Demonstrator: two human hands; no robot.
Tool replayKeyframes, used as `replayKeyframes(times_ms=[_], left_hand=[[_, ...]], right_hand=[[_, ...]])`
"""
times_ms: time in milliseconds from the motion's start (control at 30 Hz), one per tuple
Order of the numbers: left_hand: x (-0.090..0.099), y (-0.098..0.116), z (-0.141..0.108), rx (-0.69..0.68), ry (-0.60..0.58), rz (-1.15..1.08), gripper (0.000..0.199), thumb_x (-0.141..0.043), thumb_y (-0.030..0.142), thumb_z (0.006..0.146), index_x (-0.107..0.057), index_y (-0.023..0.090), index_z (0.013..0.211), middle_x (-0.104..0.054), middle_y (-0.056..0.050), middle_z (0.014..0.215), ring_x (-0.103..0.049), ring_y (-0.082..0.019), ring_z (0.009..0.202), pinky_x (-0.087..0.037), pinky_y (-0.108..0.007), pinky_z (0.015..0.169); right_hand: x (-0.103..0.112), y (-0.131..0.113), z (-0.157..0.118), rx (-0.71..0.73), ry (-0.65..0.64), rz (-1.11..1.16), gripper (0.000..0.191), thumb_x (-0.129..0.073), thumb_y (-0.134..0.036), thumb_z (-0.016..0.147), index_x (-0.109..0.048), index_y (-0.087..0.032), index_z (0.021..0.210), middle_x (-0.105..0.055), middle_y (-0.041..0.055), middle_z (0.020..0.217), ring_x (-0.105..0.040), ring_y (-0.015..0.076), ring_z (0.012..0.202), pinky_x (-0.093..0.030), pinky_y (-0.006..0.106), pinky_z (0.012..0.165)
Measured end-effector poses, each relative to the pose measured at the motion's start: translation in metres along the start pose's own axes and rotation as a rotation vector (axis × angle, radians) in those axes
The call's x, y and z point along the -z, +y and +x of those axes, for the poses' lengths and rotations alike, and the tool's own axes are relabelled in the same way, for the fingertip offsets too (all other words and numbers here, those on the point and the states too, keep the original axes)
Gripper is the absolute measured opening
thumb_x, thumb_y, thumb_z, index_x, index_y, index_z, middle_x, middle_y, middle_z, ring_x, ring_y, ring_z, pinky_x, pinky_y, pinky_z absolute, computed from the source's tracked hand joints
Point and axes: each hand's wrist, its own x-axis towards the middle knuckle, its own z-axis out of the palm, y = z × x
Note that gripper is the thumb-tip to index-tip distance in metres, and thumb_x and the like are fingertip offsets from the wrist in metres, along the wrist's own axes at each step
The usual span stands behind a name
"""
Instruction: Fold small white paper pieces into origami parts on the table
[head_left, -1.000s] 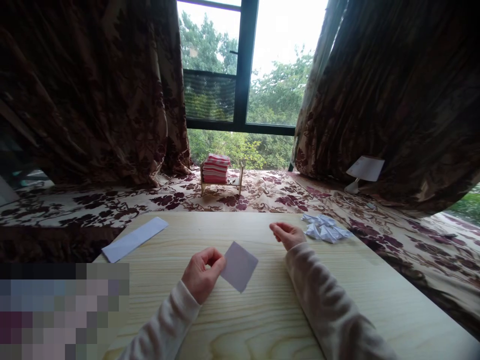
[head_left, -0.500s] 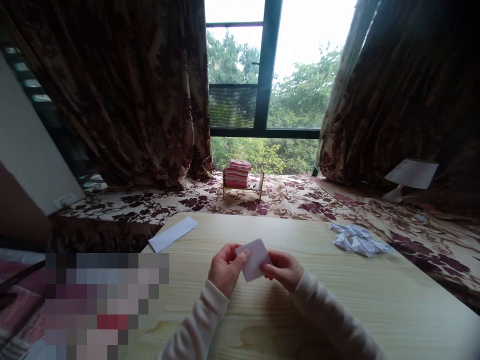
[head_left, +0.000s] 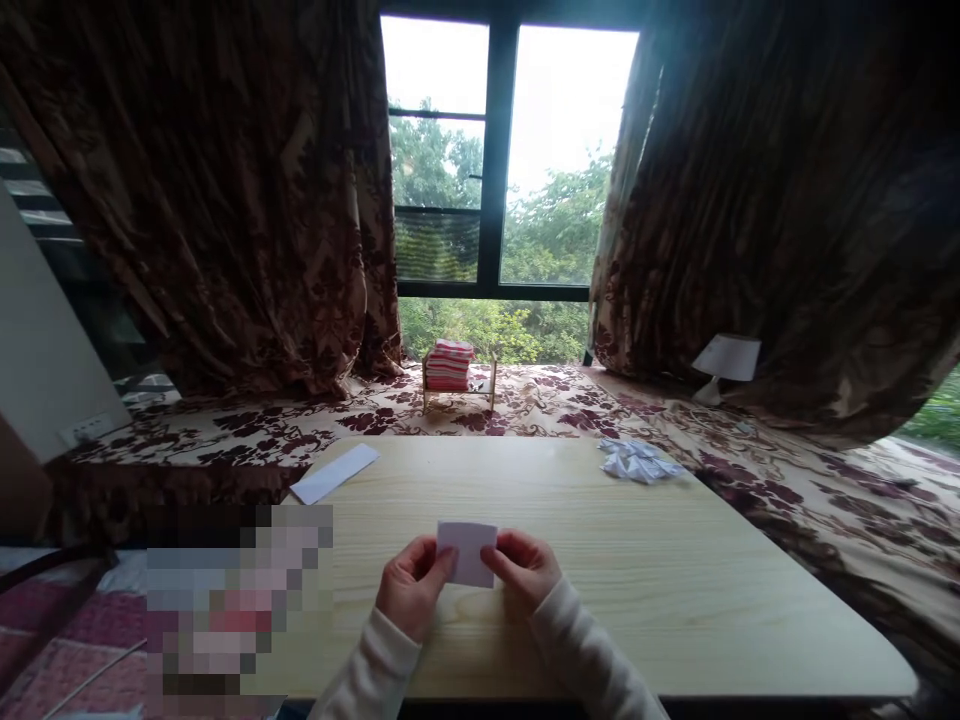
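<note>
A small, roughly square piece of white paper (head_left: 469, 552) is held up above the table between both hands. My left hand (head_left: 414, 588) pinches its left side, the thumb lying on the face towards me. On the other side, my right hand (head_left: 526, 568) grips the right edge between thumb and fingers. The fingertips behind the paper are hidden. Toward the table's far left corner lies a stack of long white paper strips (head_left: 336, 474). Several folded white paper pieces (head_left: 639, 462) sit in a pile at the far right.
The pale wooden table (head_left: 645, 570) stands against a ledge covered in floral cloth (head_left: 540, 405). On that ledge are a small rack (head_left: 484, 385) with folded red-striped cloths (head_left: 448, 366) and a white lamp (head_left: 726, 360). A blurred-out patch (head_left: 247, 610) covers the left front.
The paper has turned from a tilted position to nearly level, and the right hand now holds its right edge higher up. The camera view has swung to the right.
</note>
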Motion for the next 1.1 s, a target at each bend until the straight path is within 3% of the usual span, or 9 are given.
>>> replayKeyframes(times_ms=[300, 500, 667, 800, 900, 967, 1100], left_hand=[[0.0, 0.003, -0.003, 0.059, -0.029, 0.036, 0.029, -0.068, 0.041, 0.06, -0.07, 0.015, 0.072, -0.064, 0.0, 0.057, -0.055, -0.014, 0.056, -0.043, -0.022, 0.055], [-0.017, -0.003, 0.036, 0.102, -0.154, 0.066, 0.035, -0.067, 0.044, 0.056, -0.071, 0.012, 0.069, -0.058, -0.001, 0.047, -0.047, -0.011, 0.043, -0.036, -0.022, 0.043], [-0.03, -0.004, 0.057, 0.105, -0.223, 0.132, 0.033, -0.064, 0.042, 0.061, -0.07, 0.011, 0.069, -0.055, 0.0, 0.045, -0.049, -0.012, 0.046, -0.037, -0.023, 0.047], [-0.027, 0.0, 0.044, 0.094, -0.263, 0.23, 0.026, -0.06, 0.036, 0.065, -0.069, 0.013, 0.073, -0.061, -0.001, 0.058, -0.053, -0.014, 0.058, -0.04, -0.023, 0.055], [-0.02, 0.005, 0.025, 0.109, -0.306, 0.341, 0.019, -0.061, 0.031, 0.064, -0.065, 0.015, 0.056, -0.056, 0.0, 0.052, -0.049, -0.013, 0.054, -0.037, -0.022, 0.052], [-0.016, 0.009, 0.013, -0.025, -0.327, 0.61, 0.021, -0.058, 0.028, 0.066, -0.059, 0.017, 0.047, -0.051, 0.0, 0.052, -0.048, -0.013, 0.056, -0.036, -0.022, 0.052], [-0.012, 0.009, -0.001, -0.193, -0.351, 0.884, 0.01, -0.052, 0.02, 0.068, -0.061, 0.019, 0.065, -0.056, 0.0, 0.063, -0.052, -0.015, 0.065, -0.039, -0.026, 0.062]], right_hand=[[-0.001, 0.002, -0.002, 0.008, -0.045, -0.003, 0.033, -0.067, -0.046, 0.062, -0.064, -0.015, 0.072, -0.064, 0.0019, 0.063, -0.055, 0.0134, 0.057, -0.045, 0.026, 0.058], [0.018, -0.003, 0.026, 0.031, -0.047, -0.052, 0.039, -0.067, -0.051, 0.059, -0.061, -0.015, 0.072, -0.061, 0.0016, 0.061, -0.055, 0.0146, 0.058, -0.044, 0.027, 0.058], [0.033, -0.004, 0.044, 0.051, -0.022, -0.126, 0.032, -0.064, -0.045, 0.062, -0.058, -0.016, 0.074, -0.055, -0.0017, 0.057, -0.047, 0.0103, 0.051, -0.038, 0.024, 0.051], [0.04, -0.01, 0.033, 0.05, -0.02, -0.235, 0.014, -0.06, -0.029, 0.065, -0.059, -0.015, 0.063, -0.049, -0.0033, 0.052, -0.041, 0.008, 0.048, -0.033, 0.021, 0.046], [0.043, -0.02, 0.011, 0.12, -0.035, -0.437, 0.003, -0.059, -0.017, 0.061, -0.061, -0.015, 0.06, -0.052, -0.0008, 0.061, -0.045, 0.009, 0.053, -0.034, 0.02, 0.048], [0.044, -0.026, -0.004, 0.128, -0.122, -0.561, 0.006, -0.055, -0.015, 0.066, -0.06, -0.016, 0.062, -0.05, -0.002, 0.056, -0.042, 0.008, 0.049, -0.034, 0.02, 0.046], [0.043, -0.029, -0.021, 0.204, -0.236, -0.732, 0.01, -0.053, -0.011, 0.066, -0.061, -0.017, 0.067, -0.052, -0.0014, 0.06, -0.047, 0.009, 0.052, -0.035, 0.019, 0.047]])
